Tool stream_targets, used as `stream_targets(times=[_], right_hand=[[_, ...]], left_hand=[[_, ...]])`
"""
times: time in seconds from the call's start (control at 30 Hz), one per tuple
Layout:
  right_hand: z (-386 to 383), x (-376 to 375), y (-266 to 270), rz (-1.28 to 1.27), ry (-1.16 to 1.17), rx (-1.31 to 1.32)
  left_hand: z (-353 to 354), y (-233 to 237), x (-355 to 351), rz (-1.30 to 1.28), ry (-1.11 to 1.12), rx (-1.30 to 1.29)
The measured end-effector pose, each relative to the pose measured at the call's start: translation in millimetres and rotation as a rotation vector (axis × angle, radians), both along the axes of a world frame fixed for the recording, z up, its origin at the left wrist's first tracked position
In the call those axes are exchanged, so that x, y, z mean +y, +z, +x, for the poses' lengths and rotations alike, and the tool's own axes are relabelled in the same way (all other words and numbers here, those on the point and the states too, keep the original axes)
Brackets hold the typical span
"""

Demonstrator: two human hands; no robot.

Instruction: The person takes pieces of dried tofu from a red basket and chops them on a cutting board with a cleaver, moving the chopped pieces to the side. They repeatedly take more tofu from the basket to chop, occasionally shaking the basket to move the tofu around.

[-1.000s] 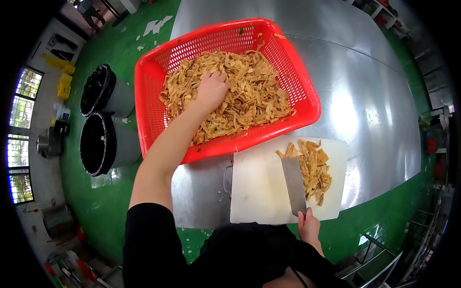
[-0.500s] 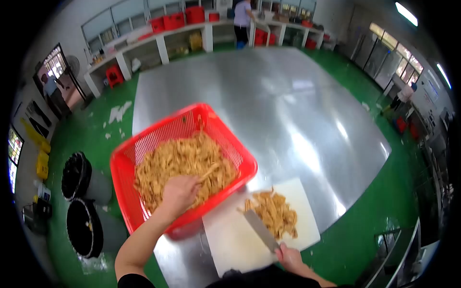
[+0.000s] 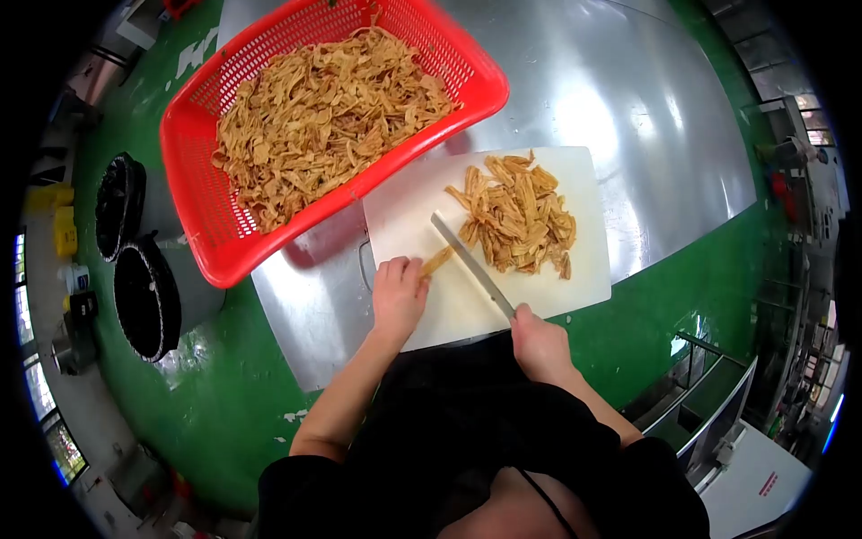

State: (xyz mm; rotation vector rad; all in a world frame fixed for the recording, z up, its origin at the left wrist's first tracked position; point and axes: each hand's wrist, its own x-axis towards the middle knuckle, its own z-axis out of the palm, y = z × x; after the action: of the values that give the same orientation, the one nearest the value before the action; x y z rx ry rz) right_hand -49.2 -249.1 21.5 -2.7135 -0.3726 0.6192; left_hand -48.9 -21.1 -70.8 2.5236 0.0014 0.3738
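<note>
My right hand [image 3: 541,346] is wrapped round the handle of a cleaver [image 3: 473,269], its blade edge-down on a white cutting board [image 3: 413,198]. Fingers of my left hand [image 3: 400,292] press a yellowish-brown food strip [image 3: 438,261] against the board, just left of the blade. On the blade's right side lies a pile of similar wrinkled strips [image 3: 523,216]. Up and to the left, a red perforated plastic basket [image 3: 199,193] holds a heap of shorter brown pieces [image 3: 314,117].
Board and basket rest on a large metal table [image 3: 557,90]. Two grey bins with black liners [image 3: 148,301] stand on the green floor [image 3: 224,395] at the left. A metal frame rack [image 3: 696,395] is at the lower right.
My left hand has left the basket and come down to the board with a strip. The cleaver has shifted away from the pile. The view has tilted downward.
</note>
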Motion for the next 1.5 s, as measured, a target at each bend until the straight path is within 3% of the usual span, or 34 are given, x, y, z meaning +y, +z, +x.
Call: stream_targets(times=[0.1,0.17,0.3,0.53,0.6,0.7,0.8,1.0,1.07,1.2,1.3,1.43,1.5], right_hand=[[16,18,-44,-0.062,0.124,-0.062],[30,27,-46,-0.076,0.138,-0.095],[27,9,-26,-0.12,0.152,-0.024],[19,-1,-9,-0.148,0.151,0.052],[23,0,-2,-0.155,0.158,0.072],[28,6,-33,-0.084,0.16,0.004],[44,25,-43,-0.09,0.155,-0.027],[30,2,9,-0.026,0.12,0.019],[17,6,8,-0.063,0.17,0.07],[22,32,-49,-0.068,0.23,0.004],[43,23,-44,0.128,0.122,-0.081],[36,-18,-25,0.188,-0.086,-0.13],[23,-18,-11,0.147,-0.025,-0.076]], left_hand=[[-6,-24,3,-0.031,-0.057,-0.016],[5,-18,2,-0.028,-0.018,0.002],[1,-26,17,-0.055,0.021,0.022],[9,14,-12,-0.003,0.028,-0.005],[13,5,-15,0.002,-0.03,0.049],[13,-40,-13,0.076,-0.134,0.025],[11,-36,-9,0.094,-0.168,0.003],[-6,-4,-18,-0.082,0.075,-0.022],[-11,-11,-15,-0.081,0.025,-0.008],[-9,-37,-13,0.048,-0.153,-0.024],[-5,-18,-18,-0.027,-0.14,0.143],[13,23,-33,-0.257,-0.008,0.047],[18,63,-24,-0.286,0.013,-0.051]])
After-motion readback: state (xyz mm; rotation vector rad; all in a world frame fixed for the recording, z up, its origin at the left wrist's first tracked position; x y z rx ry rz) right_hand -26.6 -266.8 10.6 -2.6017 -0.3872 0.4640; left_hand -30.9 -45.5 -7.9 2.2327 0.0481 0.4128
